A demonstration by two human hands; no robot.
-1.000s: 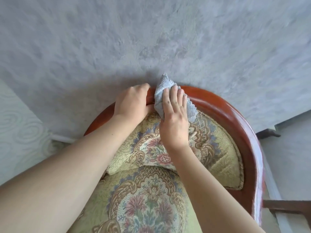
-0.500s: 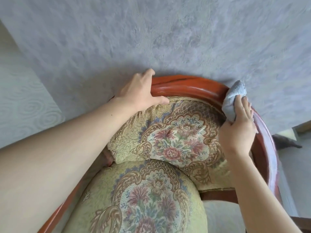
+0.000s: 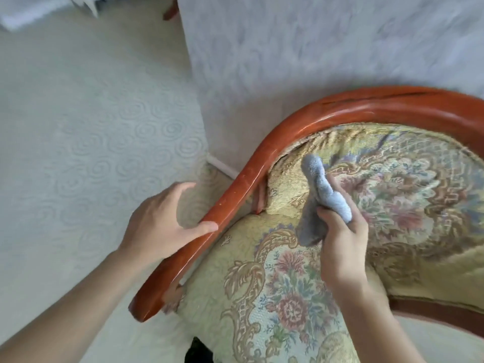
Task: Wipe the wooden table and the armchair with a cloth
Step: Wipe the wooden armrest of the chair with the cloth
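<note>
The armchair has a curved red-brown wooden frame [image 3: 264, 153] and floral tapestry cushions on seat [image 3: 262, 284] and back [image 3: 408, 179]. My right hand [image 3: 340, 239] grips a bunched light-blue cloth [image 3: 319, 189] above the join of seat and back cushion, just right of the left arm rail. My left hand [image 3: 162, 218] is at the left arm rail, thumb lying on top of the wood, fingers loosely curved over its outer side. Whether the cloth touches the upholstery is unclear.
A grey mottled wall [image 3: 314, 48] stands right behind the chair back. A pale wall with embossed swirls [image 3: 91, 127] lies left of the arm rail. A dark object [image 3: 199, 352] shows at the bottom edge by the seat front.
My right hand has carried the cloth from the right side of the frame across to the left inner side. My left hand has left the top rail for the left arm rail. The view has swung left.
</note>
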